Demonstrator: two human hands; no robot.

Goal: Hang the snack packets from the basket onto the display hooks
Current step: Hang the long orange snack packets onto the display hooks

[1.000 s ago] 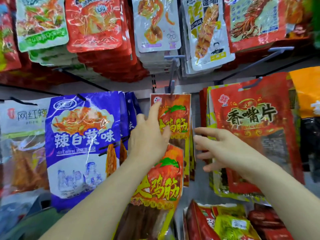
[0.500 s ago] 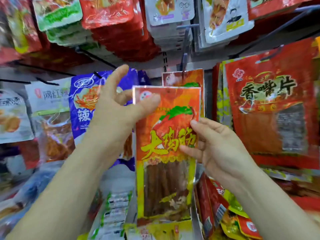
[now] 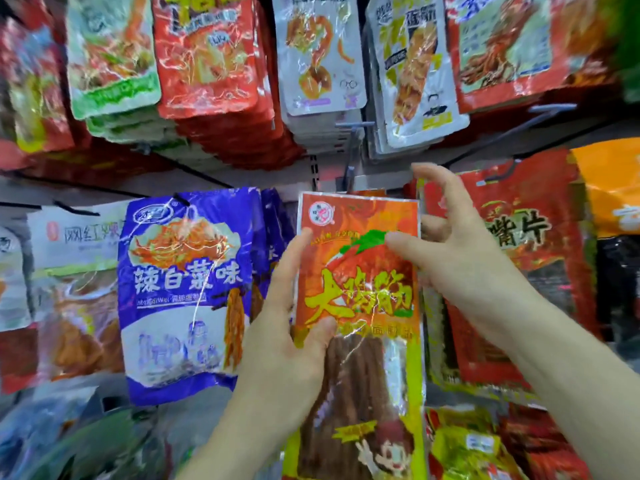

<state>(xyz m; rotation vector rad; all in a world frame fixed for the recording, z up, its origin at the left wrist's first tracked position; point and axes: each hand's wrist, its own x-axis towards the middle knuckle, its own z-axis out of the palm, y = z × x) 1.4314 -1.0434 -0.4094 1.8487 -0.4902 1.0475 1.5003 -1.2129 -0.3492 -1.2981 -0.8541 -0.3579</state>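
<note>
"Why two hands on one orange packet (image 3: 360, 271)?"

"The left hand (image 3: 287, 341) grips it low and the right hand (image 3: 460, 258) pinches near the top. I think that's to steer it onto the hook (image 3: 350, 157) just above."

"And the basket?"

"Can't tell. More packets (image 3: 464, 445) lie heaped low on the right."
</note>
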